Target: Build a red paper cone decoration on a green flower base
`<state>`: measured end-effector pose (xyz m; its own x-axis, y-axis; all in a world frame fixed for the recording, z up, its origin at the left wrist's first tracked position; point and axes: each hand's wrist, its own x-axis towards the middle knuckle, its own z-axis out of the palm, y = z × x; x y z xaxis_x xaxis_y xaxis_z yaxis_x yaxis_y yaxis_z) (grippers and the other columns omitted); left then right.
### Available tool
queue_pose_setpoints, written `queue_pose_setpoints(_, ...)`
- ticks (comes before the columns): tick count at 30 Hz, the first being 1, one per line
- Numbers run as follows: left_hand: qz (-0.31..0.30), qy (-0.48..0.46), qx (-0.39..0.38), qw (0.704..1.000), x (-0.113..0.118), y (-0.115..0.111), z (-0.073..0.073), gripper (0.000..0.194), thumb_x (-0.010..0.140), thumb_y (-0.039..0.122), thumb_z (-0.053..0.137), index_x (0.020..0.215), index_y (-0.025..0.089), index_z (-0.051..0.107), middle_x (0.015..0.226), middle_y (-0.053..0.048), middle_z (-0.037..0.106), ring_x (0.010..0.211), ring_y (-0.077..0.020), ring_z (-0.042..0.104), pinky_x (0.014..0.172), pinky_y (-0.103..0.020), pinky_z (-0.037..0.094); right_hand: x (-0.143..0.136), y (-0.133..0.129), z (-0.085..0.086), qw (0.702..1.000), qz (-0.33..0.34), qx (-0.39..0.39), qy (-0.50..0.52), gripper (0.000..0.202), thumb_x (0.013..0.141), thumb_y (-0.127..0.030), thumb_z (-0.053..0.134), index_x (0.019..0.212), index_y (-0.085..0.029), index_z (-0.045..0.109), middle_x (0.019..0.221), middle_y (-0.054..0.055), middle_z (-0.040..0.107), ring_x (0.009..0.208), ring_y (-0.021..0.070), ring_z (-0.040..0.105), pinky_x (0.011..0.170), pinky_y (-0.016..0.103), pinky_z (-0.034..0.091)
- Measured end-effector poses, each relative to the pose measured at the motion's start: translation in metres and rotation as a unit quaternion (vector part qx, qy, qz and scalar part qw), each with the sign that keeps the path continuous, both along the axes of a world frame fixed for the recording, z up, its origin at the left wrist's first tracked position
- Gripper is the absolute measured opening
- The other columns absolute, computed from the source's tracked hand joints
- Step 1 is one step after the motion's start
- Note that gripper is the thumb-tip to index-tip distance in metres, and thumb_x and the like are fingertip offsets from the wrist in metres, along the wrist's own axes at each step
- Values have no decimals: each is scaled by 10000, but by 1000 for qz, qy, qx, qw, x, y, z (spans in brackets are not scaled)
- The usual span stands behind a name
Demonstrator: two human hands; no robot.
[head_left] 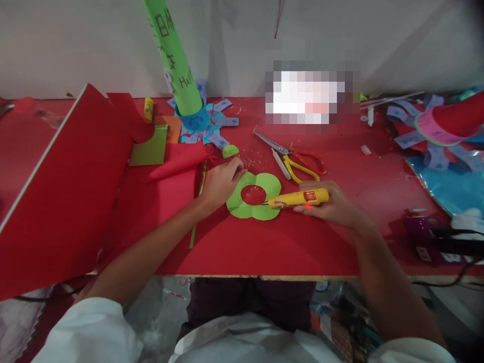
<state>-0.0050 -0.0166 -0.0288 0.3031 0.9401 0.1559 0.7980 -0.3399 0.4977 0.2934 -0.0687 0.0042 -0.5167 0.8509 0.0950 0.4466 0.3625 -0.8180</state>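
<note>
A green paper flower [273, 186] with a round hole in its middle lies flat on the red table. My left hand [226, 180] is closed, its curled fingertips at the flower's upper left petal. My right hand [336, 204] grips a yellow tool [297, 198] with a slim metal tip and a small reddish window; its exact kind is unclear. That tip reaches over the lower right petal to the edge of the hole. A red glow shows under the tool beside my fingers. Beyond the flower lies a small green paper disc [230, 151] among white specks.
Scissors [282, 147] with red and yellow handles and a white stick [281, 164] lie behind my right hand. A green paper tube [185, 80] stands at the back. Red boards [64, 201] rise on my left. A purple box [427, 237] with cables sits right.
</note>
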Motion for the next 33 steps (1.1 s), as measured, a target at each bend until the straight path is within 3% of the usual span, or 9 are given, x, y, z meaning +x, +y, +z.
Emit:
queue_pose_setpoints(6, -1, -5, -2, 1000, 0, 0, 0, 114, 1042, 319, 556, 991, 230, 605, 902, -20, 740, 790, -184, 664, 638, -298, 358, -6, 1, 4, 996, 54, 0, -71, 420, 922, -582, 699, 736, -223, 583, 731, 7, 629, 646, 157, 539, 607, 302, 390)
queue_pose_setpoints(16, 1, 0, -1, 1000, 0, 0, 0, 120, 1039, 333, 569, 996, 229, 612, 916, -18, 748, 803, -183, 671, 637, -296, 358, -6, 5, -7, 993, 65, 39, -93, 428, 948, -580, 680, 754, -217, 564, 787, 4, 588, 715, 156, 552, 648, 294, 366)
queue_pose_setpoints(25, 2, -2, -1, 1000, 0, 0, 0, 124, 1042, 336, 560, 1002, 231, 615, 922, -19, 750, 815, -190, 681, 637, -305, 364, 5, 8, -8, 988, 71, 42, -127, 454, 955, -570, 672, 699, -218, 543, 761, 8, 572, 678, 157, 530, 639, 303, 371)
queue_pose_setpoints(33, -2, -6, -1, 1000, -1, 1, -2, 115, 1041, 329, 560, 1004, 235, 614, 924, -22, 750, 814, -184, 675, 644, -301, 369, 13, 10, -2, 989, 39, 25, -142, 500, 930, -681, 628, 699, -251, 519, 741, 37, 593, 652, 201, 534, 612, 357, 395)
